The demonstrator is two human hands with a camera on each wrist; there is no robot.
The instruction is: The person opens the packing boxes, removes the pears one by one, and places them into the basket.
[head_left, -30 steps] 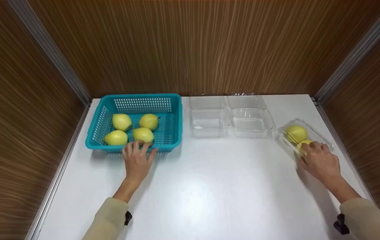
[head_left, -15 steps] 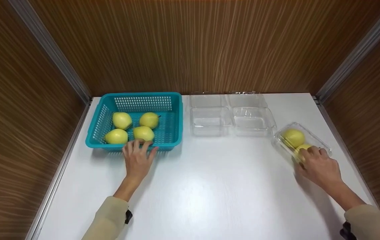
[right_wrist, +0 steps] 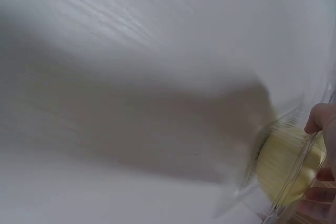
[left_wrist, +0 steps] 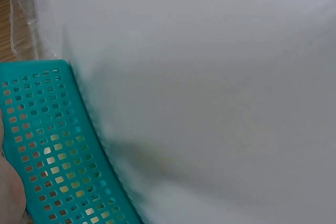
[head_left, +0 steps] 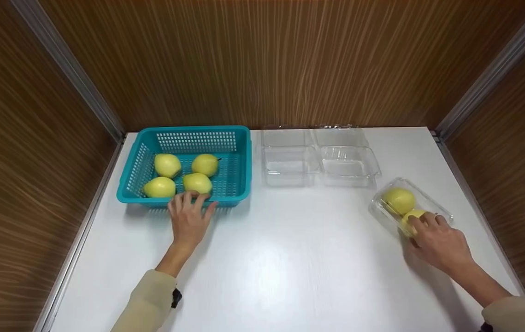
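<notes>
In the head view, my left hand (head_left: 191,221) holds the near rim of a teal basket (head_left: 239,196), its fingers over the edge beside a yellow pear (head_left: 197,183). The left wrist view shows the perforated wall of the basket (left_wrist: 52,140), with a bit of the hand at the left edge. At the right, my right hand (head_left: 442,242) grips the near side of a clear plastic clamshell box (head_left: 428,205). Two pears lie in it, one (head_left: 399,201) in plain sight and one partly behind the fingers. In the right wrist view, the thumb (right_wrist: 319,118) presses on the box's rim.
Several yellow pears sit in the basket. Two open clear plastic boxes, a left one (head_left: 290,161) and a right one (head_left: 347,161), stand side by side at the back of the white table (head_left: 290,253). Wood-grain panels (head_left: 262,64) enclose the table at the back and both sides.
My right hand has drawn the clamshell box with its two pears a little toward me and slightly left. The left hand stays at the basket rim.
</notes>
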